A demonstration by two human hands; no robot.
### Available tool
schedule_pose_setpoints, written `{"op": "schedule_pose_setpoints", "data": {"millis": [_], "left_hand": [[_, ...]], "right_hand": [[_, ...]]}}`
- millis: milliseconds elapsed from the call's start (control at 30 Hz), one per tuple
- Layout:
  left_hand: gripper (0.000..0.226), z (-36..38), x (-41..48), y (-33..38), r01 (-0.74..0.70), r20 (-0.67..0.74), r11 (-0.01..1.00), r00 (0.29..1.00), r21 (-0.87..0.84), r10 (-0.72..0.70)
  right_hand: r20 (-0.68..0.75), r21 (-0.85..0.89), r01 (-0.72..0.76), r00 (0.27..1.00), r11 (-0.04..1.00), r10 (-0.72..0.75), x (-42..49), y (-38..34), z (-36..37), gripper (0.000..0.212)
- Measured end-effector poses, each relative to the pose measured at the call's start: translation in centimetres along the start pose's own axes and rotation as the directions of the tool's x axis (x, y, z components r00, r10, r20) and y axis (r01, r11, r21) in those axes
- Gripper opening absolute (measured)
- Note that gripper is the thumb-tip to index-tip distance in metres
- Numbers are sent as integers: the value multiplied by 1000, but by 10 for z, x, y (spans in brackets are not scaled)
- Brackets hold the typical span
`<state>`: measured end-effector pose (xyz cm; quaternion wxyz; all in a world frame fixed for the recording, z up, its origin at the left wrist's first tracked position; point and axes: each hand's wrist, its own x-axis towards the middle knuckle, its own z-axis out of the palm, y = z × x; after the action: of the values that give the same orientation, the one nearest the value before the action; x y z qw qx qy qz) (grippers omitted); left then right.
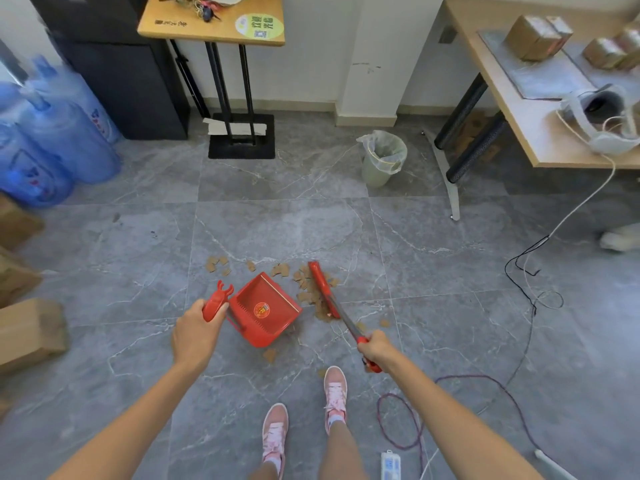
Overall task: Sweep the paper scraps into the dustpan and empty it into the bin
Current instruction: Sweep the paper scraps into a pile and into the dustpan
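Observation:
A red dustpan [265, 308] rests on the grey tiled floor with its mouth facing up-right and nothing visible inside. My left hand [194, 336] grips its red handle top [215, 301]. My right hand [375, 349] holds the handle of a red broom [323, 289], whose head lies just right of the dustpan's mouth. Brown paper scraps [304, 284] lie heaped against the broom and strewn beyond the pan; one scrap [270, 355] sits below it. A small bin [382, 157] lined with a clear bag stands farther back near the wall.
Blue water jugs [52, 140] and cardboard boxes [27, 327] line the left side. A stand's black base [242, 136] is at the back, a desk [540, 140] with metal legs at right. Cables [519, 278] and a power strip [390, 465] lie right of my feet.

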<state>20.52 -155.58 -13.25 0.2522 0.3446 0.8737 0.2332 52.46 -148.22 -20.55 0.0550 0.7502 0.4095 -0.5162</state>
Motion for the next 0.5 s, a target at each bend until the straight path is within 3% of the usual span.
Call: {"op": "schedule_pose_setpoints", "data": {"millis": [200,500], "left_hand": [[38,-22,-6,-23,-22,7,1000,1000,-3,22],[38,-18,-14,-27,-15,-5,1000,1000,-20,15]], "right_hand": [[14,207,-36,999,978,34,-41,34,-8,16],[-89,262,-89,989,961,116,-48,74,-65,19]]}}
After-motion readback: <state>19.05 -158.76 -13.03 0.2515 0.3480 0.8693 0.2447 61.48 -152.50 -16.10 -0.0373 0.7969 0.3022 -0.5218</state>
